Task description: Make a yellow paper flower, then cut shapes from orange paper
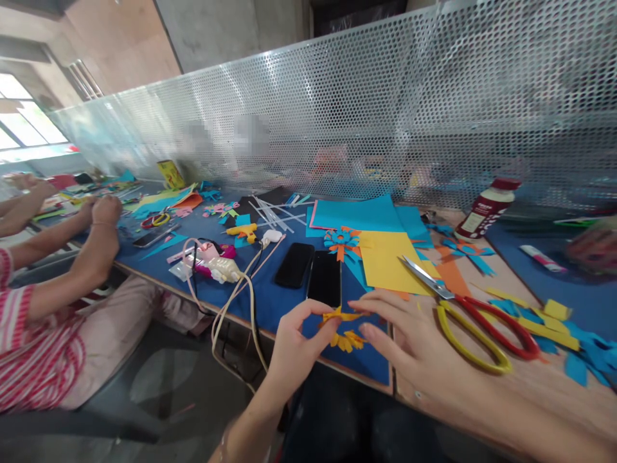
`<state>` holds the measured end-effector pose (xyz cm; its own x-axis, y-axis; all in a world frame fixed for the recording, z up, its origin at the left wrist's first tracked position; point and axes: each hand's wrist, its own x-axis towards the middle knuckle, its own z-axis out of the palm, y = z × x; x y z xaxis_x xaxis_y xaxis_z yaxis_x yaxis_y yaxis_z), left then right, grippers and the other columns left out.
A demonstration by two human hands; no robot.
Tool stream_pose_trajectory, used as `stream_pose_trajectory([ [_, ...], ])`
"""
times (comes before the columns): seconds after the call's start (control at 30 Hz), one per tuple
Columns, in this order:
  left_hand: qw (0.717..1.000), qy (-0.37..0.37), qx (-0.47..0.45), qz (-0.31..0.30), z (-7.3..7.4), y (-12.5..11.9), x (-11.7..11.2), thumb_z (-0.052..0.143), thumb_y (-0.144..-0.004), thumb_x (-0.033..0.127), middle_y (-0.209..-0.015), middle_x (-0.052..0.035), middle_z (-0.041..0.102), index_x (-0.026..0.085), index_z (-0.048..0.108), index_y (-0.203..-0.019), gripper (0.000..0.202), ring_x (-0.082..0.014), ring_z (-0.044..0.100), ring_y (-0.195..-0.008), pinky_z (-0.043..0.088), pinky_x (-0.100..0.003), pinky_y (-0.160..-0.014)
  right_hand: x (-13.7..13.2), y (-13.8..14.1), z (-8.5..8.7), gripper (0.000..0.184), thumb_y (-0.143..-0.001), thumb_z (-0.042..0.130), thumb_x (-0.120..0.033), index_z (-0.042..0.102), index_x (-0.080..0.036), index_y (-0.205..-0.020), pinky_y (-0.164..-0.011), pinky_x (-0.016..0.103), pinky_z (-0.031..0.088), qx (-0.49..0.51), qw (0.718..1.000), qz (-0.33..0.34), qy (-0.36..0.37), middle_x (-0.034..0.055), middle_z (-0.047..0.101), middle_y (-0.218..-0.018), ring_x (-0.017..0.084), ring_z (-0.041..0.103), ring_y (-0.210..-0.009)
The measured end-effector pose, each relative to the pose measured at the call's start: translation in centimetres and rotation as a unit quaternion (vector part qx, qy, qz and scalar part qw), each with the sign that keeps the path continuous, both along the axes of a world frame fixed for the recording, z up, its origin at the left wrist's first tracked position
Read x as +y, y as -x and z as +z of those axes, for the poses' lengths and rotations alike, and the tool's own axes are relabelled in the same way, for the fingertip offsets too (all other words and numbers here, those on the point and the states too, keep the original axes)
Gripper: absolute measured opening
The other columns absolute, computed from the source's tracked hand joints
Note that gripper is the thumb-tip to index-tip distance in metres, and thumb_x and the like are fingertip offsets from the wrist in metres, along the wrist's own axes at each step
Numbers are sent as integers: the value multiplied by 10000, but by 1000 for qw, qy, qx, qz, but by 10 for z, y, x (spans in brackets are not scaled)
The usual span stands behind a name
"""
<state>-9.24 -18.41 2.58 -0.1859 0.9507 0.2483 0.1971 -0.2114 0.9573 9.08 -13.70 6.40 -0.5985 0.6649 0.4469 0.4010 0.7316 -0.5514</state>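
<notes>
Left hand (299,339) pinching, right hand (413,334) palm down, thumb and forefinger apart

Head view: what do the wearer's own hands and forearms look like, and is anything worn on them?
The left hand and right hand are ungloved, and no sleeves show on the visible forearms. A thin band seems to circle the left forearm, too blurred to identify. One right fingertip looks reddish, possibly nail polish.
</notes>
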Motion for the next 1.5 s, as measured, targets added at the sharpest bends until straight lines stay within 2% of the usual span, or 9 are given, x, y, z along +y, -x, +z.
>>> stream_pose_trajectory([
  [0.13,999,-25,-34,34,-4,-2,3,640,-806,274,-817,-47,650,152,648,-812,122,-163,596,-791,484,-246,-726,-8,6,-3,320,-738,706,-328,610,-188,-1009,-760,374,535,-19,999,-27,-20,81,655,-968,244,623,-905],
  [0.23,997,-46,-46,36,-6,-4,2,635,-812,261,-844,-58,653,150,640,-807,111,-174,607,-834,489,-262,-772,-8,12,-10,57,-830,592,-232,610,-198,-872,-712,332,523,4,999,-32,12,49,648,-846,199,622,-806],
  [0.47,998,-25,-40,-28,-4,0,-8,743,-721,276,-1116,-107,648,177,597,-1127,443,-221,612,-1029,486,-312,-907,-2,13,-8,99,-873,531,-222,595,-213,-798,-647,270,506,85,993,-8,82,22,626,-768,160,614,-718],
  [0.67,998,21,-54,-8,0,-1,-10,669,-794,295,-973,-89,694,181,572,-1164,399,-212,660,-941,542,-292,-810,-8,11,-6,61,-855,531,-210,576,-207,-898,-659,281,523,84,995,-5,53,31,610,-821,161,606,-753],
  [0.8,1000,-9,13,21,-1,-3,-13,615,-834,265,-1046,-84,694,206,588,-1184,357,-202,666,-958,542,-293,-839,-12,11,-15,532,-771,616,-238,417,-203,-1262,-753,367,555,56,997,-54,-13,106,574,-1087,224,598,-930],
  [0.87,999,-19,37,24,0,-4,-15,605,-837,249,-1085,-88,688,212,607,-1167,332,-203,671,-959,555,-287,-812,-12,11,-17,603,-791,598,-238,350,-217,-1340,-835,404,541,38,997,-50,-40,126,528,-1199,244,565,-1043],
  [1.0,995,-40,88,33,2,-5,-18,598,-828,217,-1191,-101,652,206,676,-1002,191,-229,658,-1025,575,-266,-739,-12,12,-11,397,-846,539,-197,480,-236,-1238,-892,394,520,29,998,-22,-58,97,557,-1165,229,551,-1083],
  [1.13,990,-53,126,22,1,-6,-19,565,-843,175,-1134,-89,686,225,621,-1155,321,-218,670,-1007,574,-248,-703,-12,11,-1,231,-830,537,-135,583,-217,-1042,-825,350,532,46,997,4,-54,70,609,-1017,202,586,-959],
  [1.5,954,-163,251,5,0,-7,-14,553,-858,96,-990,-32,736,254,448,-1333,512,-177,664,-984,487,-325,-933,-8,4,9,115,-844,550,-104,622,-193,-845,-756,367,465,-4,995,35,-88,47,631,-881,203,553,-866],
])
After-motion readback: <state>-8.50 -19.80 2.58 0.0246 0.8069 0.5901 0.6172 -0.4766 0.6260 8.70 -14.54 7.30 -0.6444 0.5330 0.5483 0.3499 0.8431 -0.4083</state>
